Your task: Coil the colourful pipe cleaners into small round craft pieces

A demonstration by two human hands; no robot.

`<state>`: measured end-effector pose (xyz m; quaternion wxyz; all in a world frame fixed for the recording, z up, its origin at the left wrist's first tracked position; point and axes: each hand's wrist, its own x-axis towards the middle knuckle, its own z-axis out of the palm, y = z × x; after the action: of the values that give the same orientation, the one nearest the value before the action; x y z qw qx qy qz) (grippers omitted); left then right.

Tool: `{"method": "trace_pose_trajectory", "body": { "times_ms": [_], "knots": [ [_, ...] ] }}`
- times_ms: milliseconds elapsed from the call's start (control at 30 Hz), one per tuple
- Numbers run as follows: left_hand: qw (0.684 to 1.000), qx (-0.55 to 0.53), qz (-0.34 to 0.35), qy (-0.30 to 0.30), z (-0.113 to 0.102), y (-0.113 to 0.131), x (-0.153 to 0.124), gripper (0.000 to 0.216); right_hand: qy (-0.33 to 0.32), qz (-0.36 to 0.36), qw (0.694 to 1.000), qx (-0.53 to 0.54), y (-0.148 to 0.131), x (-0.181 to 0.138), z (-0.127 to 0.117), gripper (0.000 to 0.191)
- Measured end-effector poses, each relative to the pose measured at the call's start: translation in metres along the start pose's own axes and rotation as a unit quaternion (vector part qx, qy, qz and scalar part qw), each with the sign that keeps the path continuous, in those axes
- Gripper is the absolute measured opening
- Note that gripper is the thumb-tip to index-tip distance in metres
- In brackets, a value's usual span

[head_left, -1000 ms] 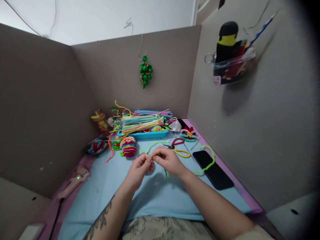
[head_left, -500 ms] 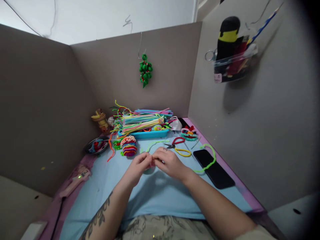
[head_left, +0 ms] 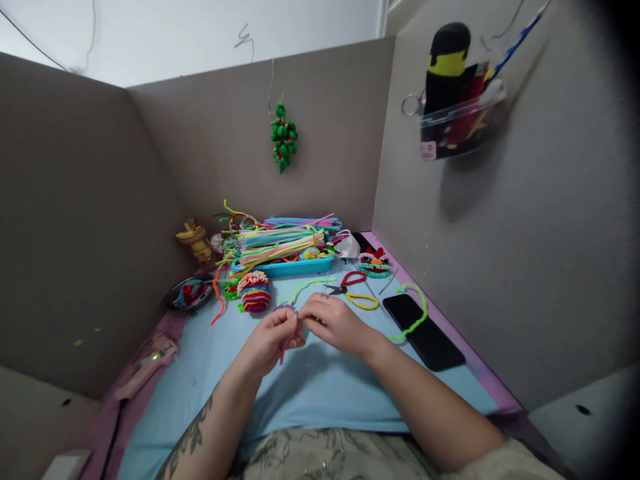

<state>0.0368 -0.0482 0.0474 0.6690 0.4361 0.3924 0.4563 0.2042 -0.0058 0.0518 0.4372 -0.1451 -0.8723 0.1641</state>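
Both hands, left hand (head_left: 270, 337) and right hand (head_left: 334, 323), pinch what seems a purple pipe cleaner (head_left: 286, 333); scissors (head_left: 350, 290) lie just beyond.

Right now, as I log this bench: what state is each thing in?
Left hand: pinched on a pink pipe cleaner.
Right hand: pinching the same piece.
Scissors: lying flat on the mat; open or shut unclear.
Phone: screen dark, green strand lying across it.
Tray: piled with pipe cleaners.
Glue gun: green light on.
Ornament: hanging on the wall.
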Motion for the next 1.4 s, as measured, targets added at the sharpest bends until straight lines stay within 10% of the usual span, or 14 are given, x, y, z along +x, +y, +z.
{"method": "trace_pose_trajectory", "body": {
  "times_ms": [433,867,1200,1400],
  "knots": [
    [0.939,0.310,0.134,0.062,-0.003,0.000,-0.011,0.025,-0.004,0.005,1.000,-0.011,-0.004,0.001,-0.002,0.010],
    [0.750,0.610,0.251,0.053,-0.004,0.010,-0.023,0.018,-0.089,0.070,0.993,-0.023,-0.006,0.000,-0.002,0.011],
    [0.744,0.620,0.247,-0.020,-0.015,0.012,-0.016,0.020,-0.120,0.045,0.987,-0.093,-0.001,-0.004,0.008,0.010],
    [0.764,0.608,0.210,0.053,-0.041,0.015,-0.011,0.017,-0.068,0.133,0.988,-0.045,0.016,-0.005,0.007,0.017]
  ]
}}
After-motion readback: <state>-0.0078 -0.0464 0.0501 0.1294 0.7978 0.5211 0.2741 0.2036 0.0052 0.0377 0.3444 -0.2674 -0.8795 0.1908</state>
